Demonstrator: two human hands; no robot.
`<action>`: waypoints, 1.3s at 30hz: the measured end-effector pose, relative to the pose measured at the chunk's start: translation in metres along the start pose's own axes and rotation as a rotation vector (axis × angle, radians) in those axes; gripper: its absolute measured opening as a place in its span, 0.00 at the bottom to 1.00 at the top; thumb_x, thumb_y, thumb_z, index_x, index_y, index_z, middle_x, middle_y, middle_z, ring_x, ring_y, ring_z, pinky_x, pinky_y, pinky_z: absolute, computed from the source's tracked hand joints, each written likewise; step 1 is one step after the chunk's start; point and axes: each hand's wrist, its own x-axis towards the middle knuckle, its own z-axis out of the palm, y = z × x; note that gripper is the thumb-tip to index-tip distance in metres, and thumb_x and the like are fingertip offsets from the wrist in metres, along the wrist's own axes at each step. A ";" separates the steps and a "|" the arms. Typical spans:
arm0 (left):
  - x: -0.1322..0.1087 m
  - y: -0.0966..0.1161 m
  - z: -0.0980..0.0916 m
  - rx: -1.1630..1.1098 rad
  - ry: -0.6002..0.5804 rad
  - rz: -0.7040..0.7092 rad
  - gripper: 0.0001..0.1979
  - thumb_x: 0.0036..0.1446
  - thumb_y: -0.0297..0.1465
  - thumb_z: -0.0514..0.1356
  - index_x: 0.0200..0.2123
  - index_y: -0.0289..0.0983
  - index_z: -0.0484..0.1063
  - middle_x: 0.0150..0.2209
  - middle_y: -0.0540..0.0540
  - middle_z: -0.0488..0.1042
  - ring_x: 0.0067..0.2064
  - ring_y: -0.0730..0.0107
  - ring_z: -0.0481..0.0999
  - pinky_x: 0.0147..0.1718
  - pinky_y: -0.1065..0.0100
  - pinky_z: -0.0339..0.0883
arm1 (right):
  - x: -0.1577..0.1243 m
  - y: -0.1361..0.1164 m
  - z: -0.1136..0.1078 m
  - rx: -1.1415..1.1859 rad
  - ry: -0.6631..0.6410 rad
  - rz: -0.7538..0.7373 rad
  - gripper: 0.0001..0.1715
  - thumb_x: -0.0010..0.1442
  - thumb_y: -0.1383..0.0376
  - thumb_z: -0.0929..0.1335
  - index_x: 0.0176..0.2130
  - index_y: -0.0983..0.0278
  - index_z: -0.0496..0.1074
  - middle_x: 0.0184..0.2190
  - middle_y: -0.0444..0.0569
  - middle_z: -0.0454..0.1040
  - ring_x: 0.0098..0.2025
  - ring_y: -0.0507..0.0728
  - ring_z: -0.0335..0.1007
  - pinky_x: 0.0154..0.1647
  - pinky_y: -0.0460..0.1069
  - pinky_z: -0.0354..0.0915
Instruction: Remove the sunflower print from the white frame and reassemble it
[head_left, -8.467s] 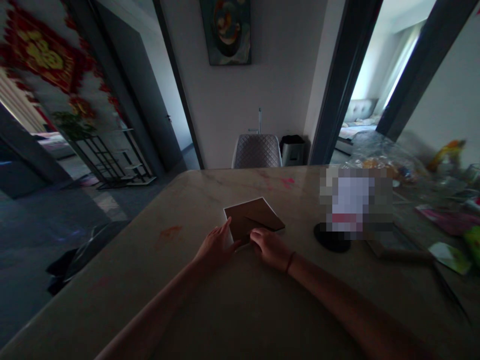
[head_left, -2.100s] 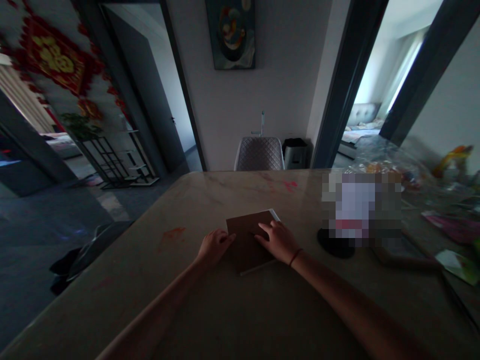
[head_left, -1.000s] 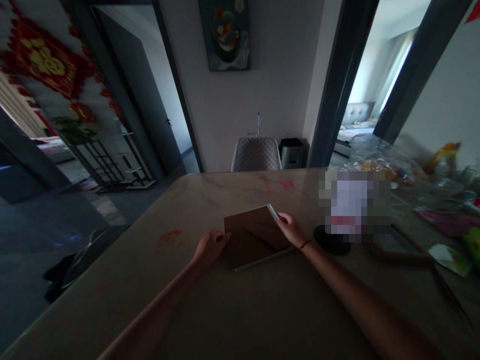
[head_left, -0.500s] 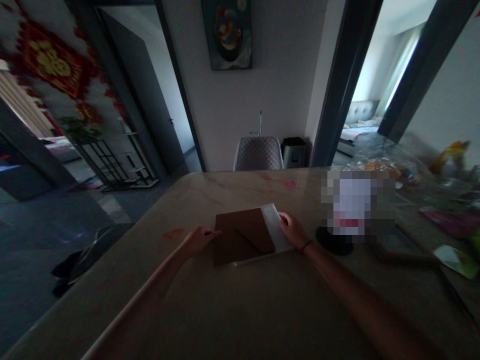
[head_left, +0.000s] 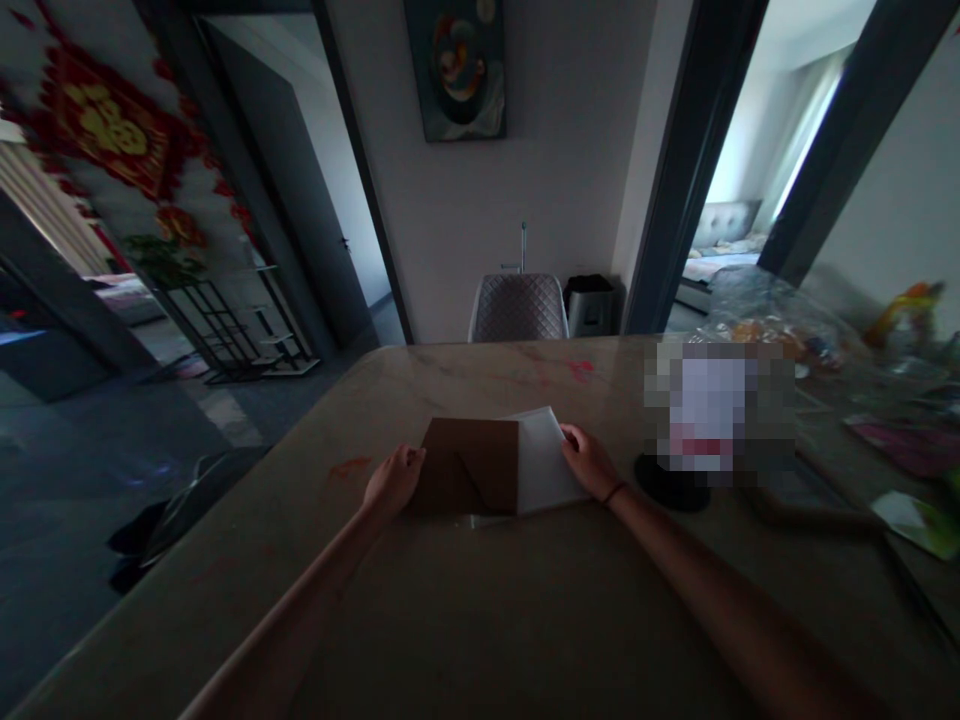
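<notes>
A flat brown card with a dark slanting line across it is above the tabletop near the middle. My left hand pinches its left edge between thumb and curled fingers. Partly under the card lies a thin white sheet or sleeve, its right part showing and a pale strip peeking out along the card's lower edge. My right hand, a dark band at the wrist, grips the white piece by its right edge. Whether the brown card sits in or on the white piece, I cannot tell.
The stone-patterned table spreads all around. Right of my right hand is a black round base under a blurred patch. Farther right are a dark tray-like object and clear plastic wrapping. A quilted chair stands beyond the far edge.
My left hand has shifted left with the brown card, which has turned a little and now uncovers more of the white piece. The right hand has stayed nearly in place.
</notes>
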 end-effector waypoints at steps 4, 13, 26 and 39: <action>0.001 -0.007 -0.003 0.016 0.035 -0.035 0.16 0.59 0.37 0.44 0.42 0.37 0.66 0.42 0.42 0.74 0.42 0.61 0.74 0.35 0.68 0.63 | -0.001 0.000 0.000 0.003 0.007 -0.001 0.19 0.54 0.67 0.59 0.46 0.64 0.67 0.42 0.52 0.73 0.44 0.57 0.68 0.48 0.53 0.61; -0.005 -0.002 -0.003 0.085 0.177 0.337 0.18 0.58 0.36 0.46 0.47 0.36 0.66 0.49 0.42 0.70 0.51 0.63 0.67 0.52 0.63 0.55 | -0.001 0.001 0.001 -0.003 0.025 -0.019 0.18 0.55 0.66 0.59 0.44 0.65 0.68 0.41 0.53 0.73 0.43 0.57 0.68 0.46 0.53 0.62; -0.033 0.024 0.013 0.134 -0.089 0.562 0.27 0.57 0.48 0.46 0.58 0.46 0.55 0.63 0.46 0.48 0.63 0.58 0.45 0.58 0.52 0.41 | -0.001 0.001 0.002 -0.010 0.049 -0.023 0.18 0.54 0.67 0.59 0.44 0.64 0.68 0.40 0.52 0.74 0.43 0.57 0.69 0.45 0.53 0.62; -0.025 0.012 0.012 0.219 0.066 0.297 0.24 0.60 0.45 0.41 0.55 0.42 0.60 0.61 0.43 0.53 0.62 0.57 0.48 0.56 0.49 0.44 | 0.000 0.006 0.005 0.003 0.087 -0.013 0.19 0.53 0.67 0.59 0.44 0.64 0.68 0.40 0.53 0.73 0.42 0.57 0.68 0.46 0.53 0.61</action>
